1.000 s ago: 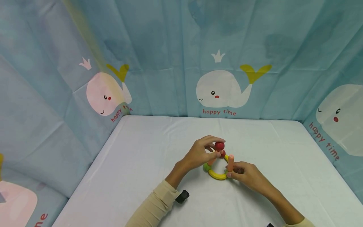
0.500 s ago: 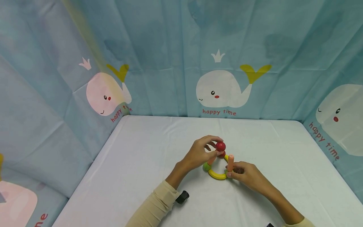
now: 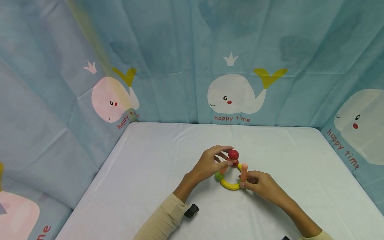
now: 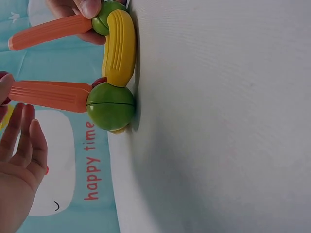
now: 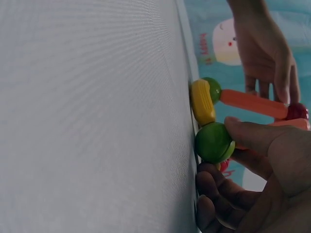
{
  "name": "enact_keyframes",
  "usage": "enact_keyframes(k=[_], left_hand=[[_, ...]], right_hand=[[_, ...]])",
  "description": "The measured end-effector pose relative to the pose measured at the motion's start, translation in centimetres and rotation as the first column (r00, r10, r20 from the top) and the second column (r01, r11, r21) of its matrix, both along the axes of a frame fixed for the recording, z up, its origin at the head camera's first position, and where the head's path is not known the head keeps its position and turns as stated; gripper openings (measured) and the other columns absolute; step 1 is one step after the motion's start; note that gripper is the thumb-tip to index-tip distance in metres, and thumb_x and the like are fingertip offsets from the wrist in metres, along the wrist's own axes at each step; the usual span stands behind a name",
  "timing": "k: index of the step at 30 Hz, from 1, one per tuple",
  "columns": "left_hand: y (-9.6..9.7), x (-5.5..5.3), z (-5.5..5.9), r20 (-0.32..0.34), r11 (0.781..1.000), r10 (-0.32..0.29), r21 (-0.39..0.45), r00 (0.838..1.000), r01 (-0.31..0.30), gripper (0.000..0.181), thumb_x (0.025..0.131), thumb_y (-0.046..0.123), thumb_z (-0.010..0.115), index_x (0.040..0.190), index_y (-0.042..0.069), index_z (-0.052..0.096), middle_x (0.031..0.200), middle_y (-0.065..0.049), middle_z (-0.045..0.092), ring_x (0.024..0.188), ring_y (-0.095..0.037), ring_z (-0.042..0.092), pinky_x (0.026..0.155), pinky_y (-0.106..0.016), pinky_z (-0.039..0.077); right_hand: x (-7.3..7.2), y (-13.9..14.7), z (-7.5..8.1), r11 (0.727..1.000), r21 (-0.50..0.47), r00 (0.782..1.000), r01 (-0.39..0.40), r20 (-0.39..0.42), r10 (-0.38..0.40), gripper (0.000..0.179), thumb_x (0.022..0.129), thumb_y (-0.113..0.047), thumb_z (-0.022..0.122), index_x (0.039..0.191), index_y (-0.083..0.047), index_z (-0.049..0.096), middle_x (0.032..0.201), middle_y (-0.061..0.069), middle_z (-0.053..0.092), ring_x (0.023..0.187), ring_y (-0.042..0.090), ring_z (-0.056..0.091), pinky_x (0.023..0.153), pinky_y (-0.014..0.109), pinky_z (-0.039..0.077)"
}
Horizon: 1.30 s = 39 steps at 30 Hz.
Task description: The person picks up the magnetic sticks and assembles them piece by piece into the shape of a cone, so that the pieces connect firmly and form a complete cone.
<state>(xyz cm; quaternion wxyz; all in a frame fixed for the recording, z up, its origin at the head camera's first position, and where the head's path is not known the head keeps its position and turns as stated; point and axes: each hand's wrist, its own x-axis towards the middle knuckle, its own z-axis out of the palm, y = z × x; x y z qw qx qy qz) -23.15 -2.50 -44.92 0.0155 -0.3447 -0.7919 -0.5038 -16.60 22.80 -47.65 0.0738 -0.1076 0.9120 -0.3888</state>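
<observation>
A toy build of balls and rods stands on the white table. Its base is a ring of yellow curved bars [image 3: 229, 185], green balls [image 4: 111, 108] and red balls. Orange rods [image 4: 53, 96] lean together up to a red ball [image 3: 233, 154] at the top. My left hand [image 3: 211, 163] is beside that ball, fingers spread and loosely bent, its thumb at the rods' upper end. With thumb and fingers my right hand [image 3: 264, 185] pinches the nearer green ball [image 5: 212, 143], from which another orange rod [image 3: 244, 171] stands up.
The white table [image 3: 168, 146] spreads around the build. A blue curtain [image 3: 168, 60] with printed whales hangs along its back and sides. A small black device [image 3: 191, 211] is strapped at the left wrist.
My left hand has drawn slightly back to the left, its index finger coming off the top of the red ball. The red ball shifted slightly right earlier. My right hand stays put.
</observation>
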Motion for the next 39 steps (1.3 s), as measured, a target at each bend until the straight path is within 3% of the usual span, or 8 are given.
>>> enact_keyframes(k=[5, 10, 15, 22, 28, 39], left_hand=[[-0.5, 0.8, -0.5, 0.074, 0.996, 0.067, -0.057, 0.995, -0.063, 0.047, 0.099, 0.028, 0.079, 0.142, 0.012, 0.067, 0.133, -0.005, 0.07, 0.112, -0.027, 0.072, 0.093, -0.035, 0.06], [-0.9, 1.9, -1.3, 0.153, 0.977, 0.172, -0.155, 0.973, -0.149, 0.045, 0.097, 0.029, 0.081, 0.137, 0.01, 0.07, 0.131, -0.005, 0.07, 0.116, -0.025, 0.07, 0.092, -0.028, 0.059], [-1.1, 2.7, -2.3, 0.193, 0.965, 0.224, -0.184, 0.955, -0.189, 0.038, 0.096, 0.022, 0.082, 0.132, 0.013, 0.075, 0.125, -0.005, 0.071, 0.113, -0.022, 0.071, 0.091, -0.026, 0.059], [-1.1, 3.0, -3.0, 0.191, 0.964, 0.232, -0.177, 0.954, -0.199, 0.033, 0.095, 0.019, 0.083, 0.126, 0.013, 0.077, 0.116, -0.002, 0.073, 0.106, -0.017, 0.072, 0.088, -0.024, 0.059], [-0.9, 2.9, -3.1, 0.158, 0.96, 0.241, -0.181, 0.958, -0.212, 0.032, 0.092, 0.015, 0.084, 0.123, 0.01, 0.078, 0.115, -0.001, 0.076, 0.104, -0.017, 0.072, 0.091, -0.026, 0.058], [-0.9, 2.9, -2.9, 0.154, 0.959, 0.237, -0.193, 0.959, -0.206, 0.028, 0.091, 0.007, 0.084, 0.119, 0.007, 0.079, 0.113, -0.003, 0.077, 0.101, -0.015, 0.073, 0.09, -0.027, 0.059]], right_hand=[[0.1, 0.0, 0.0, 1.0, -0.001, 1.0, -0.001, 0.005, 0.001, 0.036, 0.092, -0.037, 0.083, 0.12, -0.014, 0.079, 0.096, -0.006, 0.075, 0.087, 0.013, 0.064, 0.074, 0.028, 0.052], [0.1, 0.1, 0.0, 1.0, -0.001, 1.0, -0.005, 0.009, 0.005, 0.035, 0.092, -0.038, 0.083, 0.119, -0.015, 0.079, 0.096, -0.005, 0.075, 0.088, 0.013, 0.065, 0.074, 0.028, 0.052], [0.2, 0.2, 0.2, 1.0, -0.003, 1.0, 0.0, 0.023, 0.0, 0.035, 0.092, -0.039, 0.084, 0.118, -0.016, 0.079, 0.097, -0.004, 0.074, 0.088, 0.014, 0.065, 0.074, 0.028, 0.053], [0.2, 0.3, 0.3, 1.0, 0.007, 1.0, 0.003, 0.017, -0.003, 0.038, 0.091, -0.04, 0.084, 0.12, -0.015, 0.079, 0.096, -0.004, 0.074, 0.087, 0.014, 0.065, 0.071, 0.028, 0.053], [0.2, 0.5, 0.5, 0.999, 0.031, 1.0, 0.018, -0.021, -0.017, 0.038, 0.091, -0.039, 0.085, 0.12, -0.016, 0.079, 0.093, -0.004, 0.072, 0.086, 0.014, 0.063, 0.069, 0.027, 0.052], [0.3, 0.5, 0.9, 0.999, 0.042, 0.996, 0.029, -0.091, -0.025, 0.034, 0.091, -0.043, 0.084, 0.116, -0.019, 0.08, 0.101, -0.007, 0.073, 0.091, 0.013, 0.063, 0.073, 0.029, 0.052]])
